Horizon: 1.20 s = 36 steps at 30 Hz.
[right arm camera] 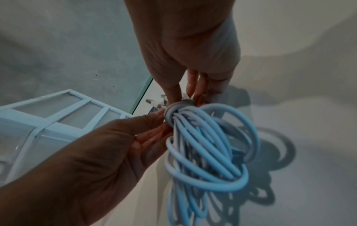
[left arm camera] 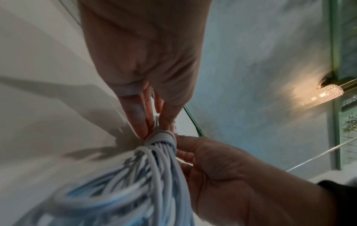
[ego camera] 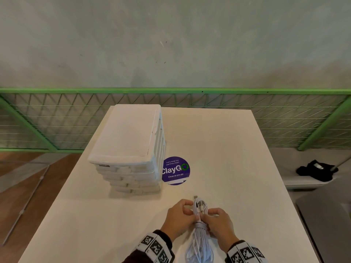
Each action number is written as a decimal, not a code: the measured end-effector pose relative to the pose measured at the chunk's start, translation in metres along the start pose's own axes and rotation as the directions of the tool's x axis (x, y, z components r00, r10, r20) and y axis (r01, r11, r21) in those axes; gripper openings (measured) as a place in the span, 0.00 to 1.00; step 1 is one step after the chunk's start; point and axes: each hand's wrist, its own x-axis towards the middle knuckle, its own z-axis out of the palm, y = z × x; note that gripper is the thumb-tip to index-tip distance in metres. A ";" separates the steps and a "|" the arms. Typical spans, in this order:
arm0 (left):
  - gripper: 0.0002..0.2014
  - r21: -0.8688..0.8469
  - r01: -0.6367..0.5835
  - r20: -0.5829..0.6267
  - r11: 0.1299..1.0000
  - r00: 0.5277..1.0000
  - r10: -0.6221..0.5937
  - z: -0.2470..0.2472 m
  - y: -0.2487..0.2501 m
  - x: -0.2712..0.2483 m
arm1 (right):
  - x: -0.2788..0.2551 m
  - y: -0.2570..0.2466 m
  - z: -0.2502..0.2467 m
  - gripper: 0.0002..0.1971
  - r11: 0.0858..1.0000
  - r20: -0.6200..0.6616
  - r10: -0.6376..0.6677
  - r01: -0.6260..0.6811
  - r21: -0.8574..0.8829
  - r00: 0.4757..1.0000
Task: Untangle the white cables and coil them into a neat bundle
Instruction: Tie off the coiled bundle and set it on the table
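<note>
A pale rectangular worktop (ego camera: pixel 218 141) carries a white plastic stack of drawers (ego camera: pixel 127 145) at its far left and a round purple sticker (ego camera: pixel 175 170) beside it. At the near edge, the left hand (ego camera: pixel 178 218) and right hand (ego camera: pixel 221 223) pinch the wrapped neck of the coiled white cable bundle (ego camera: pixel 199 240) from both sides, fingers (left arm camera: pixel 139 116) pressed together; its loops rest on the worktop.

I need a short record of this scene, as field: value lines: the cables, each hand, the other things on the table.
cables: white cable bundle, loops gathered, several turns wrapped round the middle, plug ends sticking out at the far end
left hand: pinches the bundle at the wrap
right hand: grips the bundle at the wrap
table: white drawer unit; round purple sticker
</note>
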 end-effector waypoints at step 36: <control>0.18 0.496 -0.367 -0.564 0.787 0.553 0.613 -0.222 0.009 -0.067 | -0.078 -0.070 0.176 0.27 0.315 0.464 -0.405 0.597 -0.738 0.788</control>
